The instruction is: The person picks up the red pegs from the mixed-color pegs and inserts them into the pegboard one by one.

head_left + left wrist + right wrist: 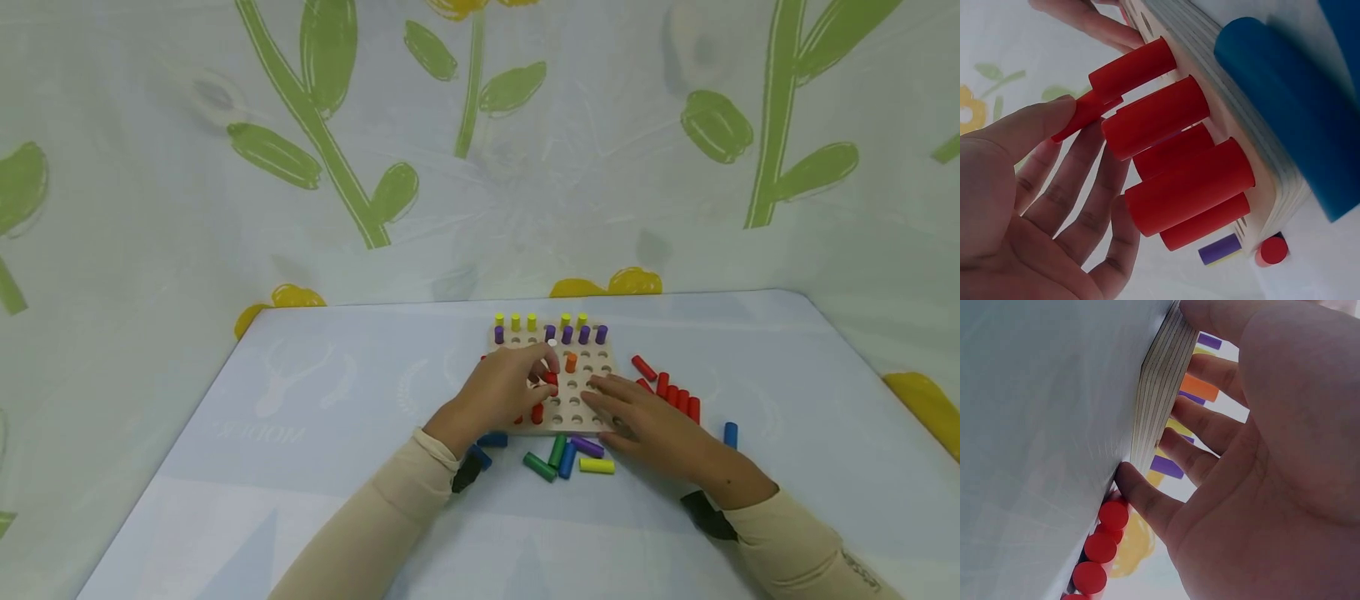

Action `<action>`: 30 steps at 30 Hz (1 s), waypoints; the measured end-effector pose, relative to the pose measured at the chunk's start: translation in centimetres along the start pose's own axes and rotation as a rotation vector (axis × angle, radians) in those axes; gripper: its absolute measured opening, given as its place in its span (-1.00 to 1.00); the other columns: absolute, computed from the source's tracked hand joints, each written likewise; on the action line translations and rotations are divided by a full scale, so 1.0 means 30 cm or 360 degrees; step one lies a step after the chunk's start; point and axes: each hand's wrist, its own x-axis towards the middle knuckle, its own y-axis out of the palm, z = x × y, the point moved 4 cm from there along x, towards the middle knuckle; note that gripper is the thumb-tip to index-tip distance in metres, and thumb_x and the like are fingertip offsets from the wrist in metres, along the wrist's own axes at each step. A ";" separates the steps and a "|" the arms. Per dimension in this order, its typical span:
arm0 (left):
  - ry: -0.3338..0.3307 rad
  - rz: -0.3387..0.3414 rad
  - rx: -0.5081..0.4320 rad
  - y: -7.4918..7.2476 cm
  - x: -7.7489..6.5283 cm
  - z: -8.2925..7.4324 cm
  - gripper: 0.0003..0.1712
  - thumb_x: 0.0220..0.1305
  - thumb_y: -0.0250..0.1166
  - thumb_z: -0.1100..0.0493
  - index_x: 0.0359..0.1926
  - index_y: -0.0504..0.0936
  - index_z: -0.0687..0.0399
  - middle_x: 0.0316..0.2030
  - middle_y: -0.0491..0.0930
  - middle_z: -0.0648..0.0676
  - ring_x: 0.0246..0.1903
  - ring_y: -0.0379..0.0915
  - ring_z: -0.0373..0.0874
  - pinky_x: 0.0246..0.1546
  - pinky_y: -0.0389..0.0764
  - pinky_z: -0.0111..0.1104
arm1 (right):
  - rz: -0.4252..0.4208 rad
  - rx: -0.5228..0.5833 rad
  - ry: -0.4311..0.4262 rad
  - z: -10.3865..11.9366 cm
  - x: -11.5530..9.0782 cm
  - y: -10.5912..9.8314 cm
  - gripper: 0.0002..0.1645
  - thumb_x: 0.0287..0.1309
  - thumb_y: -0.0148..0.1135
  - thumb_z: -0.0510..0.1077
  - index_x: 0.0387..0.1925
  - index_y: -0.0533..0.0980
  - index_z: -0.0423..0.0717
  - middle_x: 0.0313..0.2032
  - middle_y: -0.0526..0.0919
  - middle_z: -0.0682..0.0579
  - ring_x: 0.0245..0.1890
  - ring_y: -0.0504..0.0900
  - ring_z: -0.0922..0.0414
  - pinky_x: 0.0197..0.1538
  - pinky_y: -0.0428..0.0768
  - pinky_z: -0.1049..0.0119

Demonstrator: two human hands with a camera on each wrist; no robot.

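Observation:
A wooden pegboard (581, 375) lies on the table with colored pegs standing in some holes. My left hand (502, 385) is over its left part and pinches a red peg (1088, 111) between thumb and fingers. Beside those fingers, several red pegs (1190, 186) stand in the board in the left wrist view. Whether the held peg's lower end is in a hole, I cannot tell. My right hand (660, 423) rests on the board's right side with fingers extended, touching its edge (1163, 394). An orange peg (572, 362) stands between the hands.
Yellow pegs (516, 322) and purple pegs (584, 335) stand in the far rows. Loose red pegs (683, 402) lie right of the board. Green (540, 467), blue (567, 460), purple (587, 447) and yellow (597, 467) loose pegs lie at its near side.

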 end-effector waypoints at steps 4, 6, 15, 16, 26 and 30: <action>0.0015 -0.0002 0.0028 0.008 -0.001 -0.002 -0.78 0.29 0.39 0.03 -0.09 0.57 -0.16 -0.20 0.74 -0.08 -0.34 0.53 -0.30 -0.31 0.54 -0.54 | 0.0011 -0.0004 0.0014 0.002 -0.002 -0.003 -0.21 0.17 0.40 0.05 0.42 0.37 0.08 0.47 0.29 -0.07 0.49 0.20 -0.19 0.24 0.52 -0.11; 0.0012 -0.0009 0.0038 0.012 -0.002 -0.001 -0.77 0.29 0.39 0.03 -0.08 0.58 -0.15 -0.20 0.75 -0.09 -0.34 0.53 -0.31 -0.31 0.54 -0.55 | 0.0014 -0.0009 0.0015 0.001 -0.002 -0.003 -0.21 0.18 0.40 0.05 0.42 0.37 0.09 0.47 0.29 -0.07 0.49 0.19 -0.20 0.24 0.53 -0.11; 0.0076 -0.0051 0.0126 0.029 0.001 -0.005 -0.76 0.28 0.40 0.04 -0.08 0.59 -0.11 -0.21 0.75 -0.08 -0.31 0.56 -0.30 -0.35 0.52 -0.57 | -0.0002 0.0018 0.0002 0.000 0.002 -0.002 -0.25 0.23 0.35 0.06 0.42 0.36 0.10 0.48 0.29 -0.05 0.50 0.19 -0.18 0.26 0.51 -0.10; 0.0078 -0.0049 0.0134 0.032 0.003 -0.004 -0.76 0.28 0.40 0.04 -0.07 0.59 -0.11 -0.21 0.74 -0.08 -0.31 0.56 -0.29 -0.37 0.51 -0.57 | -0.0008 0.0021 -0.0002 0.000 0.003 -0.002 -0.26 0.25 0.34 0.06 0.42 0.37 0.09 0.47 0.29 -0.05 0.50 0.20 -0.18 0.27 0.50 -0.10; 0.0079 -0.0066 0.0230 0.045 0.005 -0.004 -0.76 0.29 0.39 0.04 -0.06 0.59 -0.12 -0.25 0.74 -0.10 -0.43 0.50 -0.34 -0.47 0.43 -0.58 | -0.0038 0.0007 -0.0015 0.003 0.002 -0.007 -0.30 0.27 0.31 0.05 0.41 0.38 0.08 0.46 0.33 -0.06 0.49 0.22 -0.17 0.28 0.48 -0.11; 0.0084 -0.0069 0.0250 0.051 0.005 -0.007 -0.76 0.30 0.39 0.03 -0.06 0.59 -0.11 -0.22 0.75 -0.08 -0.49 0.47 -0.33 -0.52 0.39 -0.58 | -0.0036 0.0015 -0.0014 0.004 0.001 -0.006 -0.30 0.28 0.31 0.05 0.41 0.38 0.08 0.46 0.32 -0.06 0.49 0.22 -0.17 0.29 0.48 -0.11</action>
